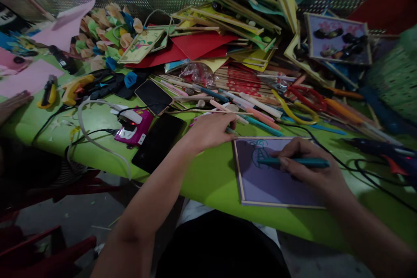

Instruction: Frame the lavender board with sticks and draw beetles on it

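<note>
My right hand (304,167) grips a teal marker (312,163) held almost level, its tip on a purple card (270,189) framed with thin wooden sticks. Teal lines of a drawing (259,152) show near the card's upper left. At that card's upper left corner rests my left hand (213,130), fingers curled. A small greenish piece shows between its thumb and fingers, too small to name. Beyond it lie several markers (259,117), and a black phone (159,143) is beside my left forearm.
A pink power strip (135,128) with cables sits at left. Yellow-handled scissors (296,113) and a glue gun (387,152) lie to the right. Framed cards and coloured paper (205,45) pile up behind, near paper flowers (104,30). Another person's hand (16,102) rests at far left.
</note>
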The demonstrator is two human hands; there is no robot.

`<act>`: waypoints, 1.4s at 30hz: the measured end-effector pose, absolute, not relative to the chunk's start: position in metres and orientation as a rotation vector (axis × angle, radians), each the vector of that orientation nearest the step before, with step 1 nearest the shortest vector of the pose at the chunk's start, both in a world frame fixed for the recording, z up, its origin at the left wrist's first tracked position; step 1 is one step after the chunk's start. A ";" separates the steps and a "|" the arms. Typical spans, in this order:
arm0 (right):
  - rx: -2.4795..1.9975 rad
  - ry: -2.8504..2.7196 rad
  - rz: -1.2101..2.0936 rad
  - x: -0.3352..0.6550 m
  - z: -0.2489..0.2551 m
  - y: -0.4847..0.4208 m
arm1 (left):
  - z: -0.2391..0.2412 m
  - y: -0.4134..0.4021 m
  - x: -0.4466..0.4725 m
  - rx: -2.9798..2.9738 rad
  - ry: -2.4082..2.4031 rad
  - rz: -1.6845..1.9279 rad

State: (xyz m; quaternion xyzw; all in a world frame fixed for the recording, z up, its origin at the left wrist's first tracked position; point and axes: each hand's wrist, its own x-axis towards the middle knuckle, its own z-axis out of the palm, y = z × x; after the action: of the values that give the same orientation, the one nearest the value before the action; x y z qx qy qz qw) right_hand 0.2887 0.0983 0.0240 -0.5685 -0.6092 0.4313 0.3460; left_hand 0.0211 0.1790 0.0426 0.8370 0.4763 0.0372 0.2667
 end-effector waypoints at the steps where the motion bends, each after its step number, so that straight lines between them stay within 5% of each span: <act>1: -1.480 -1.587 1.121 0.289 0.023 0.098 | 0.043 0.179 0.021 2.257 1.289 0.102; 42: -1.498 -1.420 1.081 0.296 0.019 0.106 | 0.050 0.177 0.024 2.212 1.335 0.056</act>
State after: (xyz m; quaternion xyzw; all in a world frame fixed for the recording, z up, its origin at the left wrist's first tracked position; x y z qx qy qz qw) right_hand 0.2963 0.1065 0.0192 -0.5906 -0.5598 0.4264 0.3950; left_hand 0.0236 0.1769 0.0499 0.8230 0.4968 0.0208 0.2748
